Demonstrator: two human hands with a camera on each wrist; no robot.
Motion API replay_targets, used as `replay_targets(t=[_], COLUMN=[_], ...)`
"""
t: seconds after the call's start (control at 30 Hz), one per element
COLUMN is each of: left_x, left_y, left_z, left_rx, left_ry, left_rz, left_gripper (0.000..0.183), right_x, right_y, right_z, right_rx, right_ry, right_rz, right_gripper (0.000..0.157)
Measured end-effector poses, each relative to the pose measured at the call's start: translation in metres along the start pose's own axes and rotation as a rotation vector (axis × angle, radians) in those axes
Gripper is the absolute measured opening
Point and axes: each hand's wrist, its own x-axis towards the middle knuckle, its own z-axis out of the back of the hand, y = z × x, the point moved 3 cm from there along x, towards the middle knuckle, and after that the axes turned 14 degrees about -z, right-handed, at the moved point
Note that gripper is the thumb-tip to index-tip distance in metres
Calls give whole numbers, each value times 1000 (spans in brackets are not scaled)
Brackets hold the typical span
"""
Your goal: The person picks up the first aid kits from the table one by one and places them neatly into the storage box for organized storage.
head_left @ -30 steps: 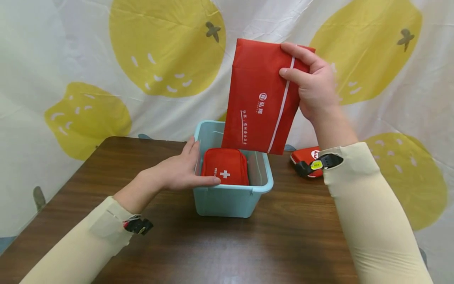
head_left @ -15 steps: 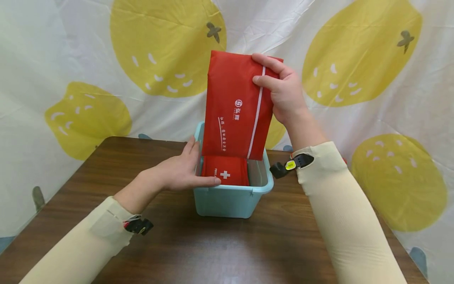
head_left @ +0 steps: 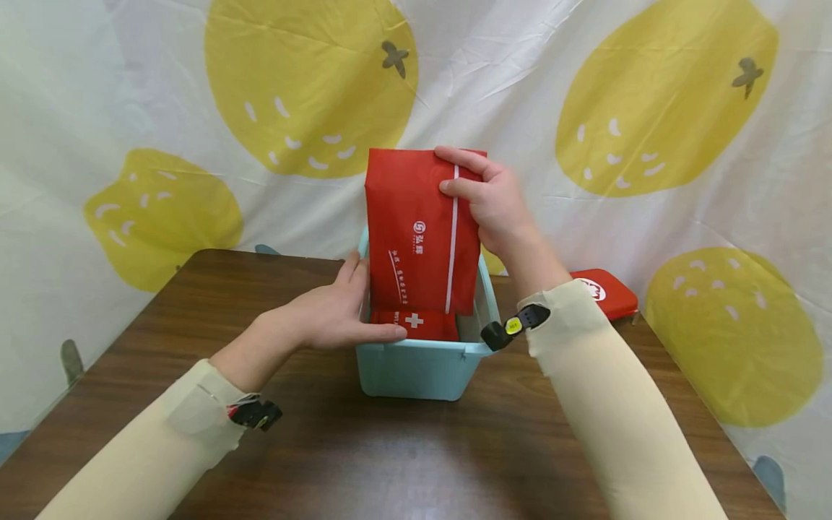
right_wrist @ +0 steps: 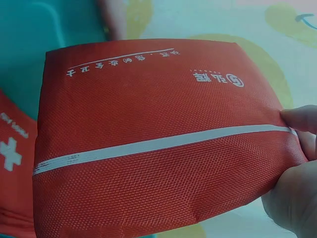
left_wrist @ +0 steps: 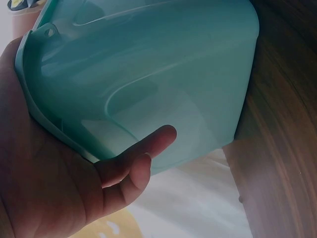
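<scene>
My right hand (head_left: 499,202) pinches the upper right edge of a flat red pouch (head_left: 406,209) with a white stripe and white print. It is upright, its lower end inside the rim of the light-blue bin (head_left: 416,372). Behind its lower edge in the head view, a red first-aid bag (head_left: 431,325) with a white cross lies in the bin, partly covered. My left hand (head_left: 331,310) rests at the bin's left front corner, thumb laid over the front rim. In the left wrist view, its loosely extended fingers (left_wrist: 161,141) lie along the outer wall (left_wrist: 198,89).
A red case (head_left: 614,292) with a white round mark lies at the right on the dark wooden table (head_left: 416,462), partly behind the right forearm. A white cloth (head_left: 494,58) with a yellow lemon print hangs close behind the table.
My right hand has brought the pouch left and down, from above the bin's right side to inside its rim. It now covers more of the first-aid bag. My left hand has stayed put.
</scene>
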Motion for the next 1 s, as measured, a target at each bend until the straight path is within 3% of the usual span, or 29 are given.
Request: replay_targets(t=[0.33, 0.57, 0.73, 1.0], left_x=[-1, -3, -2, -1], left_y=[1, 2, 4, 4], left_z=[2, 1, 0, 0], left_rx=[7, 8, 0, 9], left_ry=[17, 49, 52, 52], left_rz=[13, 65, 67, 69], left_gripper=[138, 141, 140, 142], right_x=[-2, 2, 6, 22], right_y=[-21, -29, -25, -28], right_z=[-2, -5, -4, 0], right_rx=[-59, -286, -431, -498], right_ry=[-23, 0, -10, -50], right_rz=[-131, -248, -287, -313], right_gripper=[41, 40, 39, 37])
